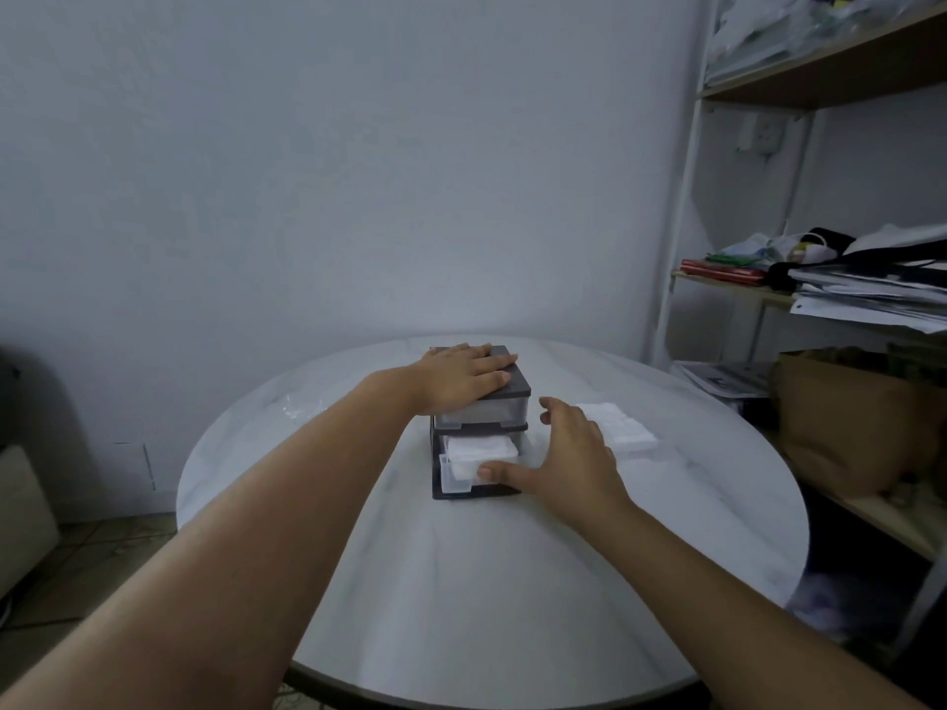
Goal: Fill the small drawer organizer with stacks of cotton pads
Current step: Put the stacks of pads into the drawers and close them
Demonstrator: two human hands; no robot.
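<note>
I'm on the head view, looking down at a round white bench (461, 581) with faint marbling. The organizer (492, 409) sits near the middle of it, a little toward the far side. It's a small two-drawer unit with a dark grey frame and lid and clear plastic drawers.

The left hand (458, 376) lies flat on the lid, palm down. Its fingers (492, 363) are straight and close together, and they reach toward the lid's far right corner.

The top drawer is closed, and I can't tell what's behind its cloudy front. The bottom drawer (461, 476) is pulled out toward me, and white pads (479, 447) show inside it as a square, soft-looking stack that fills most of its width.

The right hand (574, 453) is just beside the organizer's right side, low over the bench. Its thumb (499, 473) stretches left and touches the clear front of the open drawer. The other fingers (551, 404) are loosely spread and slightly bent, gripping nothing.

More loose pads (617, 422) lie on the bench just beyond that hand, in a long white row that seems to sit in clear wrapping. Both forearms are bare.

At the right stands a shelf (799, 294) piled with papers and cloth.
</note>
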